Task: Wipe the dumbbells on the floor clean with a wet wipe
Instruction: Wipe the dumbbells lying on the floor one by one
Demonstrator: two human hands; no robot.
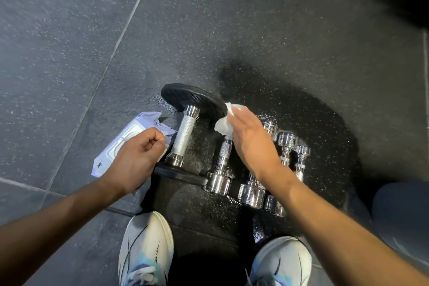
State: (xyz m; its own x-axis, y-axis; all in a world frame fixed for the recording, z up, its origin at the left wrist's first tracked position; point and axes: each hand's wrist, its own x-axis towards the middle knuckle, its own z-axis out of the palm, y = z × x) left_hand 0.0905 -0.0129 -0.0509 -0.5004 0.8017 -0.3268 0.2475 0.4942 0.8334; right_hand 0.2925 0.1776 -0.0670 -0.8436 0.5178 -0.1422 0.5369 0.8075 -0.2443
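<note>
Right hand [251, 144] pinching crumpled wet wipe [226, 121] above chrome dumbbells [221, 169], left hand [137, 155] fisted on wipes pack [123, 141]

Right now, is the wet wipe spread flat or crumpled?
Crumpled. The wet wipe is bunched in the right hand, with uneven folds sticking out past the fingers, above the chrome dumbbells.

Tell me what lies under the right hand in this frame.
The right hand, holding a white wet wipe, hangs over a row of chrome dumbbells. Their near heads and some far heads show; the handles and heads directly beneath the palm and wrist are covered.
</note>
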